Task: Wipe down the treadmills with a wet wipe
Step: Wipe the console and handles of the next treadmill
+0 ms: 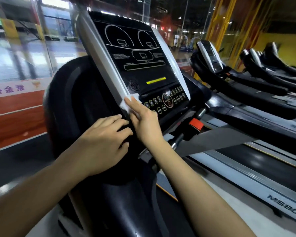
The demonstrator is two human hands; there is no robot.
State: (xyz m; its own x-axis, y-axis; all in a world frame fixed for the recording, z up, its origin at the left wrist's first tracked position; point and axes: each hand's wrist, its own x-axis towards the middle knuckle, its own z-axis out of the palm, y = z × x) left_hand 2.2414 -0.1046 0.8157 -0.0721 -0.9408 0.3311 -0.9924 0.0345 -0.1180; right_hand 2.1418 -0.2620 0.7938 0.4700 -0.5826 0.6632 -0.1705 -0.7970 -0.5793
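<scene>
- Two hands are working at the nearest treadmill's console [140, 65]: the right hand [143, 122] is pressing a wet wipe [129, 100] flat against the lower end of the console's silver left trim [106, 62], its fingers [135, 106] lying straight and together over the cloth.
- The wipe is showing as a small white bunch just beyond the right fingertips, beside the round speaker grille [134, 85] and the button panel [164, 101].
- The left hand [102, 141] is resting on the black side housing [79, 103] just below the right fingers, its fingers loosely bent and holding nothing.
- The wipe is looking thin, soft and damp, so it is likely bunching and sliding easily; pressing with flat finger pads across its middle seems safer than pinching an edge.
- More treadmills [246, 86] are standing in a row to the right of the fingers, apparently awaiting wiping.
</scene>
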